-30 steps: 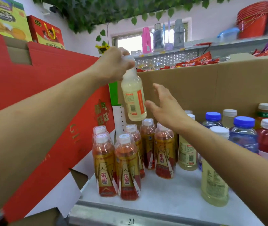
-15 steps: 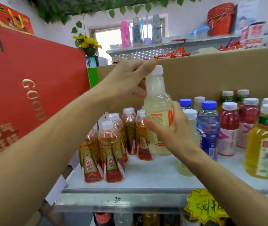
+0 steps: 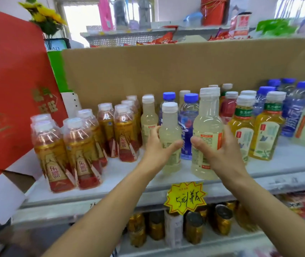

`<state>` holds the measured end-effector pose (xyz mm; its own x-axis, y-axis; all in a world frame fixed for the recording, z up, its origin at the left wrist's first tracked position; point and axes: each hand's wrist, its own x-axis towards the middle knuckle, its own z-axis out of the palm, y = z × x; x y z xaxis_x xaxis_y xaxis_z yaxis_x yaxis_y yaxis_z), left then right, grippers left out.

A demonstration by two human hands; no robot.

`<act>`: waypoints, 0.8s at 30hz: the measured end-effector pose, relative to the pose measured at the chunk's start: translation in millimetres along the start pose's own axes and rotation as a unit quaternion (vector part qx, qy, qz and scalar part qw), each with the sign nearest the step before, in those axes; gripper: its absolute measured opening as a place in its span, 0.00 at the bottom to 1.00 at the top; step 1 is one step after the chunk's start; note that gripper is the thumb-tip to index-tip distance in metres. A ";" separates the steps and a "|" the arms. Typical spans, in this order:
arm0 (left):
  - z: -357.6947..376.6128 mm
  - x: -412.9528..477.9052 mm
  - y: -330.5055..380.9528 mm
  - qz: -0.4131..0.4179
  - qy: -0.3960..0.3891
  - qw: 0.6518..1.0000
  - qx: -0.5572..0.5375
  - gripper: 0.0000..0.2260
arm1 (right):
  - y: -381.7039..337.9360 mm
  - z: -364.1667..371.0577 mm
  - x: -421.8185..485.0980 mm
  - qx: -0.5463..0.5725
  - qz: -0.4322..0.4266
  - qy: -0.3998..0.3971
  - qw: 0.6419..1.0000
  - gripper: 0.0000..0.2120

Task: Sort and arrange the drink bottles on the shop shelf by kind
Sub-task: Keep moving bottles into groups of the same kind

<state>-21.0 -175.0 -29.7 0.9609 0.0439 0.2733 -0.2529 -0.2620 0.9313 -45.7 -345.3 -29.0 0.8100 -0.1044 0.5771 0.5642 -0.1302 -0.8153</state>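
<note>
– Grey metal shelf (image 3: 129, 175), brown cardboard sheet (image 3: 166, 67) standing behind it, a red carton (image 3: 8, 80) leaning in on the left. A shop, plainly?

– Looks it. A yellow star price tag (image 3: 185, 197) hangs off the front edge, cans (image 3: 194, 227) sit on the level below, and yellow flowers (image 3: 44, 17) show up near the window.

– Where are the hands?

– Both are busy. The left hand (image 3: 157, 145) is wrapped round a cloudy pale bottle (image 3: 170, 127) near the front. The right hand (image 3: 220, 147) grips a second pale bottle (image 3: 208, 117) just beside it (whether its base touches the shelf, I cannot tell).

– How far along is the sorting?

– Partly done, I'd judge. The amber bottles (image 3: 81, 145) stand together at the left, and a third pale bottle (image 3: 149, 115) waits just behind the left hand, so that group is forming.

– And what is left?

– The middle and right are mixed. Blue-capped bottles (image 3: 189, 112) sit directly behind the two held ones, a red drink bottle (image 3: 227, 108) is tucked among them, the yellow tea bottles (image 3: 266, 130) are beside the right hand, and more blue ones are further right. One more pale bottle seems stranded at the far right, though it is blurred.
</note>
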 end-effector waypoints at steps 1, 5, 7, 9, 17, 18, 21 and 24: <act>3.4 0.6 -4.2 -0.002 0.007 1.000 -0.004 0.31 | 4.6 -1.9 0.6 -0.005 0.001 -0.005 1.000 0.21; 16.9 0.1 -17.9 0.004 0.032 0.999 0.011 0.29 | 19.6 -7.6 3.3 -0.002 0.013 -0.030 0.999 0.22; 18.2 0.3 -23.1 0.016 0.037 0.999 0.010 0.28 | 23.1 -7.8 3.1 0.002 0.013 -0.036 0.999 0.24; 16.3 -1.3 -23.8 0.029 0.030 0.999 -0.004 0.26 | 24.8 -10.2 1.1 0.010 0.018 -0.045 0.999 0.24; 18.5 -28.8 -6.7 0.025 0.025 0.988 -0.152 0.19 | 17.7 -33.7 -13.0 -0.007 0.041 -0.039 0.998 0.27; 21.5 -31.9 -4.2 0.020 0.024 0.987 -0.160 0.17 | 16.4 -37.9 -14.8 -0.009 0.043 -0.034 0.998 0.27; 38.0 -40.3 1.2 0.004 0.021 0.985 -0.169 0.13 | 15.6 -53.1 -21.3 -0.017 0.048 -0.010 0.999 0.23; 62.9 -51.5 7.1 0.002 -0.002 0.985 -0.173 0.19 | 16.1 -74.4 -28.9 -0.030 0.060 0.017 0.998 0.22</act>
<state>-65.2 -239.7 -52.3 0.9602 0.0403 0.2764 -0.2789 0.0819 0.9568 -71.9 -417.7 -55.3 0.8647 -0.1563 0.4773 0.4518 -0.1728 -0.8752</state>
